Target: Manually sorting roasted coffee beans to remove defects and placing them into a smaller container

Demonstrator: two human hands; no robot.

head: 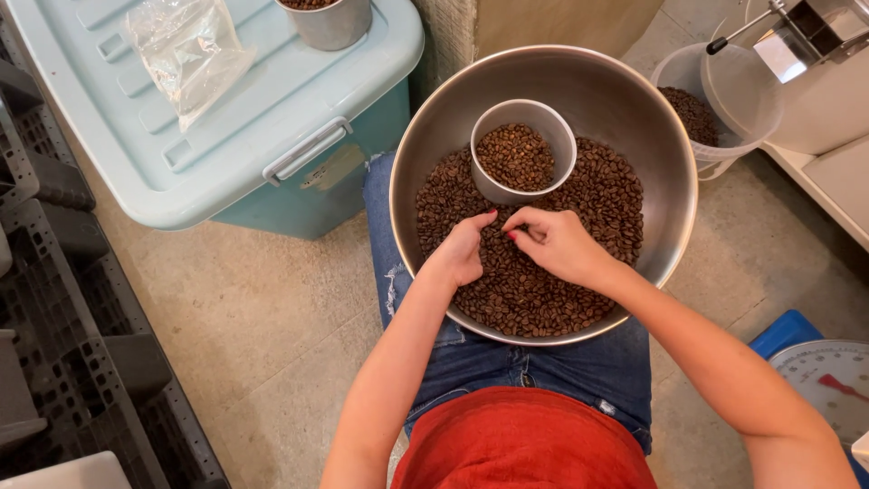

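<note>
A large steel bowl (652, 118) rests on my lap, filled with dark roasted coffee beans (597, 208). A small steel cup (493, 122) with more beans stands inside it at the back. My left hand (463, 249) and my right hand (559, 243) lie on the beans near the bowl's middle, fingertips curled and almost meeting. Both pinch into the beans; whether a bean is held between the fingers cannot be made out.
A pale blue lidded storage box (226, 118) stands at the left with a clear plastic bag (186, 50) and a steel cup (335, 23) on it. A clear tub of beans (715, 118) sits at the right. A dial scale (828, 385) is at the lower right. Black pallets (63, 299) line the left.
</note>
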